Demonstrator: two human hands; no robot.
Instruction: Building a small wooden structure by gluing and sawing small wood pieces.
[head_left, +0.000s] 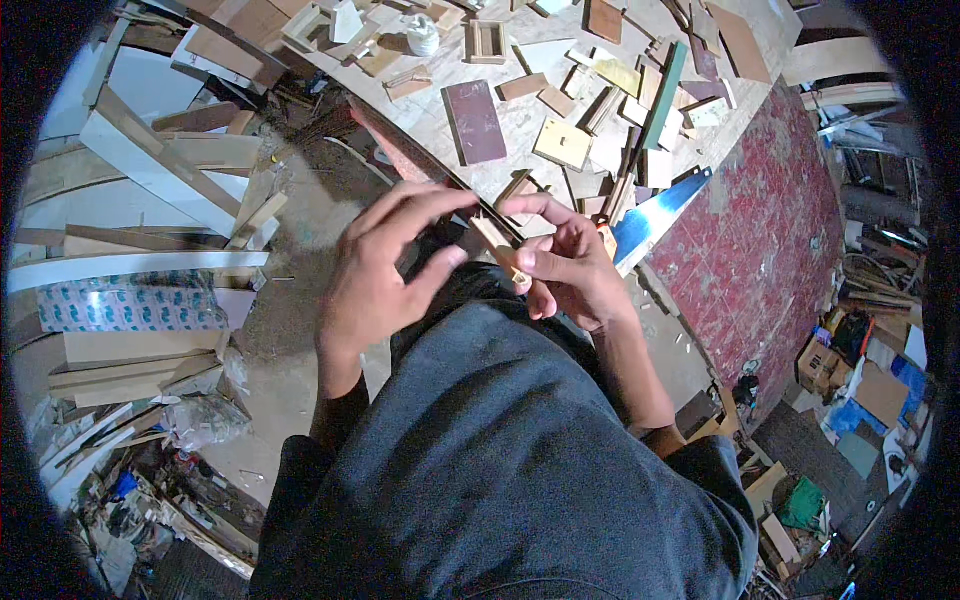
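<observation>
Between the thumb and fingers of my right hand (575,262) is a short light wood strip (495,245), held tilted above the near edge of the workbench. Its lower end looks rough. My left hand (378,265) hovers just left of the strip, thumb and fingers apart, with nothing in it that I can see. A handsaw (660,212) with a shiny blade lies at the bench's right edge, just beyond my right hand. Small wood offcuts and a yellowish square block (562,145) lie on the bench in front of my hands.
The pale workbench (425,120) also bears a dark red board (475,122), a long green strip (665,95), a small wooden frame (486,42) and a white lump (422,36). A worn red surface (765,230) lies to the right. Stacked boards (150,265) crowd the left.
</observation>
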